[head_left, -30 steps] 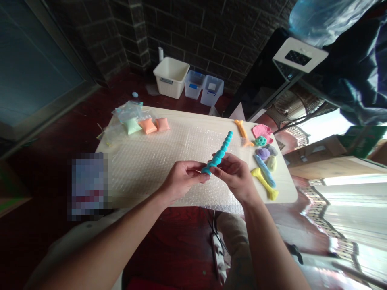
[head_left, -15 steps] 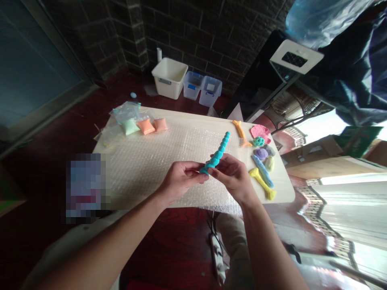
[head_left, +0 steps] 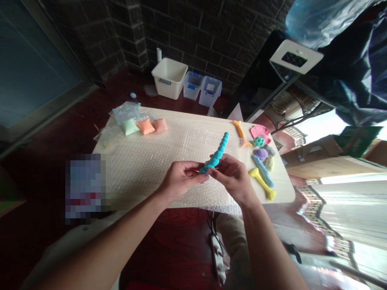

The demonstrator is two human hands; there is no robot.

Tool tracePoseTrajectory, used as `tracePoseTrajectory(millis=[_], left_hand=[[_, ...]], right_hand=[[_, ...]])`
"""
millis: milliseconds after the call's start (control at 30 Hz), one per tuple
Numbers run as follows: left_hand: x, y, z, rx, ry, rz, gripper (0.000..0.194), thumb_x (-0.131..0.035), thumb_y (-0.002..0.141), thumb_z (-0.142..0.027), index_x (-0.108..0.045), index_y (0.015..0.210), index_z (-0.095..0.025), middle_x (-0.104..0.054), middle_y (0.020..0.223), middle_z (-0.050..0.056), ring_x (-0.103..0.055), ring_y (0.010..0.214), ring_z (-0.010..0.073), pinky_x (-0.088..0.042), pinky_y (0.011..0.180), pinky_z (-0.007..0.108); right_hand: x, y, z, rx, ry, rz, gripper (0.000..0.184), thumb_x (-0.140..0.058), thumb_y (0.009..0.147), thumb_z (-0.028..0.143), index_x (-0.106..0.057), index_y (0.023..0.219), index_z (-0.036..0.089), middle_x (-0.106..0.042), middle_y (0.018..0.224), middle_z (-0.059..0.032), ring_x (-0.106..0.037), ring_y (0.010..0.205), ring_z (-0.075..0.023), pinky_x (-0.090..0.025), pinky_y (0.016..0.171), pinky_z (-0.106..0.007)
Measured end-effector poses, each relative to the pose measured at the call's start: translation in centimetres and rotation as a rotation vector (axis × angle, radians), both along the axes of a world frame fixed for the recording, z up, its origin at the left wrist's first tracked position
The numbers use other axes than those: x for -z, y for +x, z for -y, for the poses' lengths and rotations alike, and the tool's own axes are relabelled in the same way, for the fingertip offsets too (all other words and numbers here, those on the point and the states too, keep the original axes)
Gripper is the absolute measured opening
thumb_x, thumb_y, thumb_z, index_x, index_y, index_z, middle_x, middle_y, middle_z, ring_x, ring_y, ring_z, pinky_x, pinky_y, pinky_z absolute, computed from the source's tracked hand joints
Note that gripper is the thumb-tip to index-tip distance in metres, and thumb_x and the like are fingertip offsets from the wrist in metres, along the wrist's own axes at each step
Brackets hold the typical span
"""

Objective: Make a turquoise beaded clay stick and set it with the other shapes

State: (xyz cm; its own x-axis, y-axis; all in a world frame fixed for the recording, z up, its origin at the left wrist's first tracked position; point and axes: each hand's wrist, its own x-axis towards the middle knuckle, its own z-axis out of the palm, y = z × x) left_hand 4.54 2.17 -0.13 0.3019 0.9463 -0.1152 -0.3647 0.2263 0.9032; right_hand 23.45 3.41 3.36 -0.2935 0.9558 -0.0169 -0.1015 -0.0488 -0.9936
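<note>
Fingers partly curled on both hands in the head view. Left hand [head_left: 181, 179] pinches the near end of a turquoise beaded piece [head_left: 218, 154] between thumb and fingers; right hand [head_left: 233, 174] grips it just beside, thumb on the near side, other fingers partly hidden behind. Piece tilts, tapered tip pointing far right, held over bubble wrap [head_left: 145, 161] mid-table.

Wrap spreads leftward from the hands and hangs over the table's near edge. Right side is tighter: yellow bone shape [head_left: 262, 185] near the right wrist, blue stick [head_left: 263, 171] beside it, purple lump [head_left: 261, 154] and orange bone shape [head_left: 241, 133] farther. Orange packet [head_left: 145, 127] sits far left, well apart from the hands.

Pale wood table [head_left: 286, 190], rounded corner near right. Beyond it: dark red floor, white bin [head_left: 169, 78], dark brick wall [head_left: 193, 32].
</note>
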Motion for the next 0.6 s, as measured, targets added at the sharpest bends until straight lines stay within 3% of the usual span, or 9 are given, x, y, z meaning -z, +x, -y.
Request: tracePoseTrajectory(millis=[300, 467, 600], left_hand=[[-0.02, 0.02, -0.06, -0.012, -0.003, -0.007, 0.041, -0.094, 0.072, -0.026, -0.081, 0.108, -0.013, -0.083, 0.105, 0.012, -0.075, 0.092, 0.0211, -0.059, 0.088, 0.036], [0.0, 0.06, -0.16, -0.003, -0.002, 0.005, 0.049, -0.093, 0.073, -0.026, -0.077, 0.117, -0.013, -0.081, 0.102, 0.01, -0.073, 0.087, 0.0186, -0.059, 0.083, 0.034], [0.04, -0.01, -0.17, 0.016, 0.004, -0.03, 0.048, -0.09, 0.078, -0.03, -0.074, 0.12, -0.013, -0.078, 0.098, 0.008, -0.07, 0.081, 0.0165, -0.057, 0.079, 0.032]], right_hand=[[0.45, 0.03, -0.1, -0.003, 0.011, -0.003, 0.023, -0.089, 0.082, 0.025, -0.075, 0.1, 0.023, -0.08, 0.097, -0.0028, -0.073, 0.088, -0.0175, -0.058, 0.082, -0.033], [0.09, -0.04, 0.02, 0.015, -0.005, 0.012, 0.028, -0.092, 0.079, 0.026, -0.074, 0.101, 0.024, -0.078, 0.095, -0.0015, -0.072, 0.087, -0.0181, -0.058, 0.083, -0.034], [-0.1, 0.08, -0.01, 0.056, 0.019, 0.039, 0.017, -0.084, 0.088, 0.035, -0.077, 0.1, 0.024, -0.076, 0.095, -0.0022, -0.069, 0.087, -0.0178, -0.055, 0.081, -0.033]])
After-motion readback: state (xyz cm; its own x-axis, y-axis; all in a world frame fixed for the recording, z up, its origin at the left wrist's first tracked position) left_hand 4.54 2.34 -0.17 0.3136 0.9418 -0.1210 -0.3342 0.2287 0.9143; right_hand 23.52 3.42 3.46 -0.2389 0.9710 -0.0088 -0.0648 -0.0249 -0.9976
